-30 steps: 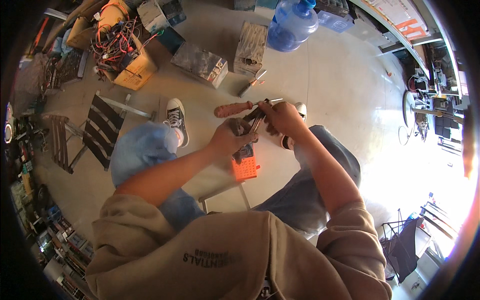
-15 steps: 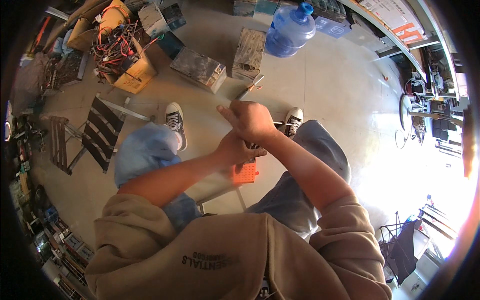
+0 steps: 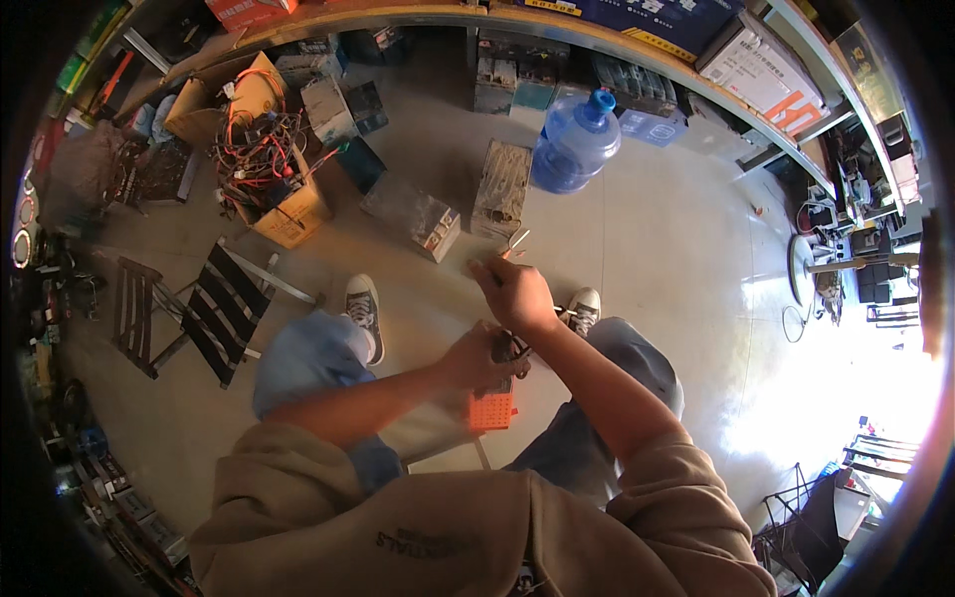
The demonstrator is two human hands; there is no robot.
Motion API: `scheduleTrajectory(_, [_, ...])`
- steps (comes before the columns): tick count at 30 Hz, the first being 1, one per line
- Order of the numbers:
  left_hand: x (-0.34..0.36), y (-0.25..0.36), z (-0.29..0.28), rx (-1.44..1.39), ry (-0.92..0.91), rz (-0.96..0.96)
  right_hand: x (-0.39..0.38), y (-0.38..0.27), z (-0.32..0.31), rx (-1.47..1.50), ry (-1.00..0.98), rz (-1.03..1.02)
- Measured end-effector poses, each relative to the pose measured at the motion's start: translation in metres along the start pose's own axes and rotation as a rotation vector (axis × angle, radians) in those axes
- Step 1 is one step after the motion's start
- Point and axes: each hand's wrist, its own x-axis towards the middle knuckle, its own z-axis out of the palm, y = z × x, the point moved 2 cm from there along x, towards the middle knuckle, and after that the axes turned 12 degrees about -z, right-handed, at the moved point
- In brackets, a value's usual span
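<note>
My left hand [image 3: 476,358] is curled round a dark object [image 3: 514,348] whose kind I cannot make out. Just below it, between my knees, is an orange block with rows of small holes [image 3: 490,410]; its upper end is hidden by the left hand. Ahead and slightly to the right, my right hand [image 3: 520,298] is closed, thumb and forefinger together at its far side. What it holds, if anything, is hidden. A slim metal-ended tool [image 3: 516,242] shows right beyond its fingers, partly covered; I cannot tell whether they touch it.
Ahead on the floor stand two worn box-shaped batteries [image 3: 413,217] [image 3: 500,187] and a blue water jug [image 3: 577,144]. A carton of tangled wires [image 3: 288,214] and a folding stool [image 3: 224,308] are at left. Shelving [image 3: 438,18] runs along the back.
My right hand has come away from on top of my left hand and reached forward toward the tool. The view has tilted up, so more of the shelving shows.
</note>
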Motion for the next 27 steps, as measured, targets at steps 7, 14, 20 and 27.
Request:
scheduleTrajectory(7, [-0.003, 0.007, 0.001, 0.209, 0.161, 0.004, 0.0, 0.008, -0.004, 0.015, -0.034, 0.076])
scheduleTrajectory(14, [-0.005, -0.001, -0.001, 0.378, 0.286, 0.125, -0.009, -0.032, -0.017, 0.286, -0.135, -0.213])
scheduleTrajectory(20, [0.012, -0.019, -0.007, 0.342, 0.419, -0.016, 0.016, 0.001, -0.04, 0.096, 0.069, -0.229])
scheduleTrajectory(27, [0.031, -0.044, -0.024, 0.141, 0.4, -0.08, 0.027, 0.039, -0.062, -0.152, 0.226, -0.317])
